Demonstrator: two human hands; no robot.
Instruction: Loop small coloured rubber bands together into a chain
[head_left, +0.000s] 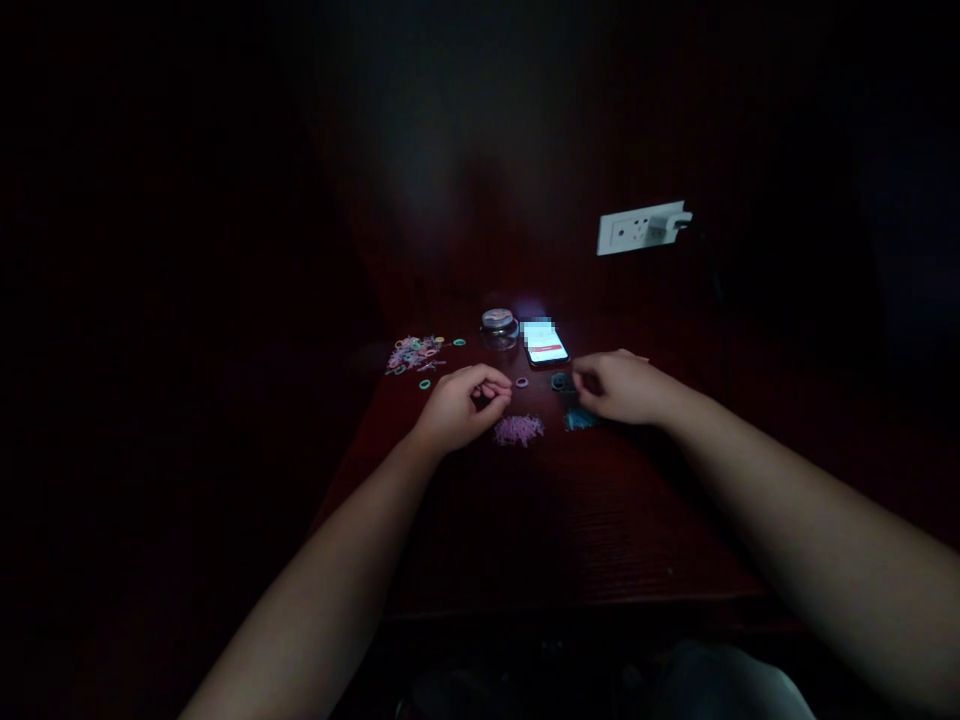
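Observation:
The scene is very dark. My left hand (461, 403) rests on a dark red table (570, 530), fingers curled in a pinch right above a small heap of pink rubber bands (518, 430). A single purple band (522, 382) lies just beyond its fingertips. My right hand (619, 386) is curled too, its fingertips pinched at a dark band (559, 381). A heap of blue bands (579, 419) lies beneath that hand. What either pinch holds is too small and dim to name.
A mixed pile of coloured bands (414, 354) lies at the far left. A small clear jar (499, 328) and a lit phone (545, 346) stand behind the hands. A white wall socket with a plug (642, 229) is on the back wall.

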